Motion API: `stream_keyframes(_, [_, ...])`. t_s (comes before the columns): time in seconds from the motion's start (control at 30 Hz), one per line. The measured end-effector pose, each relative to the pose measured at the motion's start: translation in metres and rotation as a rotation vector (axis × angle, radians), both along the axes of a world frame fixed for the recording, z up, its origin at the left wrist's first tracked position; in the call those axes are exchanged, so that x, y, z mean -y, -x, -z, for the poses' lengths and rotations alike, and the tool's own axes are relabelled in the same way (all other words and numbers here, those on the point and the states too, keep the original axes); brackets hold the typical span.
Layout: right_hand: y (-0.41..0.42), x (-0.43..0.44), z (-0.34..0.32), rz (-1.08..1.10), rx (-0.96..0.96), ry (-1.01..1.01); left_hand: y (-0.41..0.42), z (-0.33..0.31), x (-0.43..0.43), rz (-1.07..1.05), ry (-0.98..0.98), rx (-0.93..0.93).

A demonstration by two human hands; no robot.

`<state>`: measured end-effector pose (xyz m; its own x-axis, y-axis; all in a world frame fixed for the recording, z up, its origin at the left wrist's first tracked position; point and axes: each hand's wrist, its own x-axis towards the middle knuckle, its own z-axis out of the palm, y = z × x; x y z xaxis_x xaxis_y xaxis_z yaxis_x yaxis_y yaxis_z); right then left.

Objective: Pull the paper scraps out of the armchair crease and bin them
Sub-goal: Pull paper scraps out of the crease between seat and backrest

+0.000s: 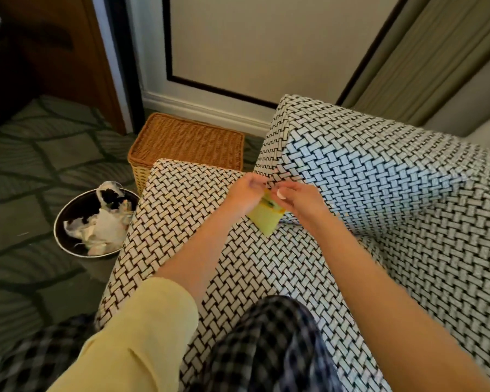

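A yellow-green paper scrap [266, 220] hangs over the woven black-and-white armchair seat [187, 210], just in front of the crease where the seat meets the armrest [365, 171]. My left hand [245, 193] and my right hand [299, 200] meet at the top of the scrap, and both pinch its upper edge. The part of the scrap under my fingers is hidden. On the carpet to the left stands a round dark bin [68, 210] that holds crumpled white paper.
A wicker basket [187, 142] stands on the floor between the armchair and the wall. My checked trouser knee [266, 343] rests on the seat's front. Green patterned carpet [26, 171] spreads to the left, with a wooden door behind and curtains at the upper right.
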<state>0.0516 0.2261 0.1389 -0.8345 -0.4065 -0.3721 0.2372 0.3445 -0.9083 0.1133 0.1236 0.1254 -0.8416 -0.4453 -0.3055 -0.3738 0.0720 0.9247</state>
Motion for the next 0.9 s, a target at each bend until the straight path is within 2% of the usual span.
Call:
stream_keyframes(0.13, [0.003, 0.005, -0.004, 0.007, 0.077, -0.152, -0.006, -0.007, -0.005, -0.016, 0.01, 0.009])
stream_keyframes(0.23, [0.003, -0.011, -0.021, 0.06, 0.118, -0.07, -0.013, -0.016, -0.012, -0.03, 0.0, -0.001])
stream_keyframes(0.33, [-0.001, -0.046, -0.036, 0.024, 0.106, 0.002, -0.016, -0.026, -0.029, -0.085, 0.003, -0.028])
stream_keyframes(0.43, [-0.011, -0.089, -0.044, -0.005, 0.106, 0.035, -0.023, -0.038, -0.069, -0.148, -0.186, -0.104])
stream_keyframes(0.57, [-0.04, -0.159, -0.046, -0.002, 0.101, 0.066, -0.036, -0.033, -0.139, -0.013, -0.307, -0.043])
stream_keyframes(0.8, [-0.097, -0.286, -0.018, 0.187, 0.187, 0.021, -0.066, -0.01, -0.249, 0.283, -0.264, 0.076])
stream_keyframes(0.9, [-0.119, -0.328, -0.006, 0.202, 0.211, 0.036, -0.074, -0.005, -0.295, 0.407, -0.201, 0.105])
